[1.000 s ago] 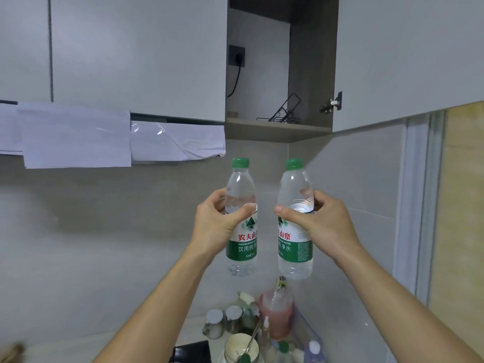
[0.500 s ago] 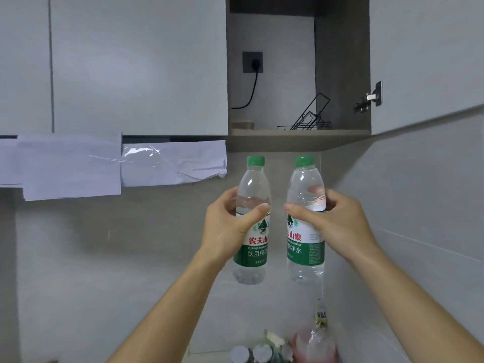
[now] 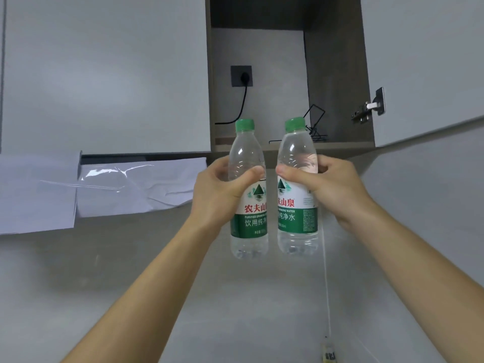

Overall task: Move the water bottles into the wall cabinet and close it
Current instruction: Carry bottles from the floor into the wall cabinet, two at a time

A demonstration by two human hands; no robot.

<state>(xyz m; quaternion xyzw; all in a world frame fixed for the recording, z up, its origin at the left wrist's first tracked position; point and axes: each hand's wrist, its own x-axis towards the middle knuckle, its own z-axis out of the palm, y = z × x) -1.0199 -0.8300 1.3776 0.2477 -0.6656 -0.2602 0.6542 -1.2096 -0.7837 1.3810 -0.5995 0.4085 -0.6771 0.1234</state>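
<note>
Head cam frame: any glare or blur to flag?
Head view: soft even light, no hard shadows; glare streaks on the crinkled clear film over white paper; green-and-white labels on both clear green-capped water bottles read sharp; silver cabinet hinge slightly soft.

Both forearms rise from the lower corners to mid-frame. The left hand [image 3: 217, 189] grips the left bottle [image 3: 248, 224]; the right hand [image 3: 337, 189] grips the right bottle [image 3: 297, 221], thumbs pointing inward.

Tally per kind, open cabinet [image 3: 337, 74] x1:
left bottle [image 3: 248, 224] + right bottle [image 3: 298, 221] = 2; left hand [image 3: 217, 192] + right hand [image 3: 337, 187] = 2; socket [image 3: 241, 76] x1; hinge [image 3: 369, 107] x1; wire rack [image 3: 317, 137] x1.
</note>
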